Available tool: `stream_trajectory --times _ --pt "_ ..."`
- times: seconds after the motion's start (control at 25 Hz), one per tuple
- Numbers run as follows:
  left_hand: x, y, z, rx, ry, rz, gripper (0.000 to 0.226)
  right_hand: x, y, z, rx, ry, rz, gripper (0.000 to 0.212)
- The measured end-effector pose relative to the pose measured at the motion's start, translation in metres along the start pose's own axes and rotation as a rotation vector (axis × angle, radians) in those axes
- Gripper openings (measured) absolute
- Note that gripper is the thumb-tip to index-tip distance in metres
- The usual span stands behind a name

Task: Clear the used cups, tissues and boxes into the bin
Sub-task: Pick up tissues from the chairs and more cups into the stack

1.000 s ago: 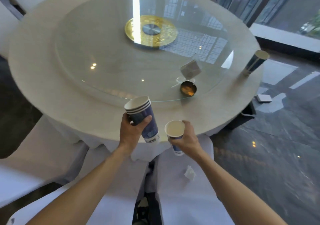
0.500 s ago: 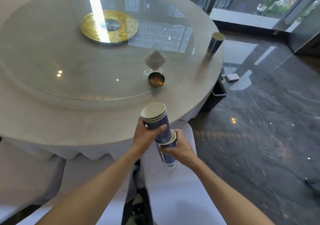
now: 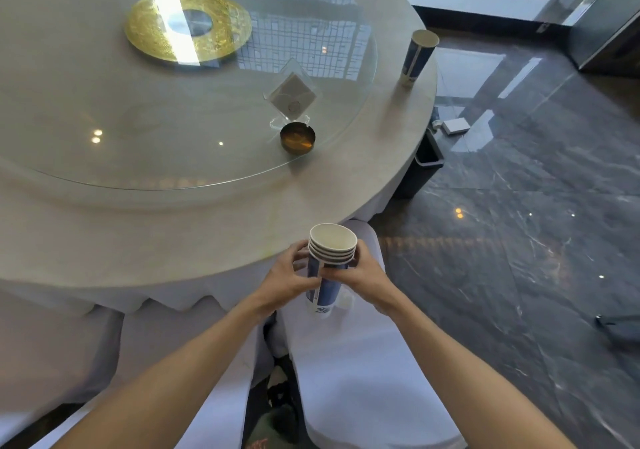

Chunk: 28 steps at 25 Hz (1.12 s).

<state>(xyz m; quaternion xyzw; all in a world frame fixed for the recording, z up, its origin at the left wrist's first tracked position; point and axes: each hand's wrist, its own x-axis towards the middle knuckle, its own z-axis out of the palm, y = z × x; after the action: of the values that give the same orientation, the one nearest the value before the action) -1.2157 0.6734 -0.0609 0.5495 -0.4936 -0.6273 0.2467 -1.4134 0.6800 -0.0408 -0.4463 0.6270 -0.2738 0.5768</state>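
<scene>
Now, stack risk: the nested stack of cups (image 3: 329,268) is held in mid-air off the near edge of the surface (image 3: 207,241), above a white-covered chair (image 3: 363,362); four rims show at its top, and if the newest cup is not seated fully, a tilt could, I judge, let it slide apart and fall.
Spill risk: any dregs inside are hidden; a hard tip toward the chair cover could wet it.
Left hand: the left hand (image 3: 287,280) wraps the stack from its left side, thumb across the front of the blue wall, fingers (image 3: 299,253) curled and clamped on the cups just under the rims.
Right hand: the right hand (image 3: 363,275) cups the stack from the right, its fingers closed around the same cups; both forearms reach forward and meet at the stack.
Stray paper: a small white scrap (image 3: 346,301), perhaps a tissue, lies on the chair seat just beside the stack's base and could be missed.
Mid surface: a dark ashtray (image 3: 297,137) and a clear card stand (image 3: 292,97) sit on the glass turntable (image 3: 173,119) toward its right edge.
Far cup: a lone cup (image 3: 417,55) stands at the far right edge of the surface, close enough to the rim that a careless reach may knock it off.
Bin: the dark bin (image 3: 426,161) sits on the floor under that right edge, partly hidden, so a throw from a distance could miss it.
Box: a white box (image 3: 455,126) lies on the floor beyond the bin.
</scene>
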Motion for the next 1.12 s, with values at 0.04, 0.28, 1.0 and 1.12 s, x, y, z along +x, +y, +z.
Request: stream_trajectory --times 0.04,0.28,1.0,1.12 --pt "0.001 -0.004 0.001 0.02 0.0 -0.017 0.082 0.004 0.002 0.0 0.027 -0.029 0.011 0.079" --pt "0.018 -0.031 0.015 0.022 0.086 -0.078 0.081 0.024 0.008 -0.007 0.044 -0.231 0.095 0.064" --pt "0.127 -0.199 0.065 0.04 0.277 -0.173 0.076 0.201 0.314 -0.013 -1.17 -0.303 0.211 0.093" --pt "0.136 -0.224 0.068 0.019 0.295 -0.169 0.079 0.201 0.351 -0.001 -1.251 -0.289 0.124 0.086"
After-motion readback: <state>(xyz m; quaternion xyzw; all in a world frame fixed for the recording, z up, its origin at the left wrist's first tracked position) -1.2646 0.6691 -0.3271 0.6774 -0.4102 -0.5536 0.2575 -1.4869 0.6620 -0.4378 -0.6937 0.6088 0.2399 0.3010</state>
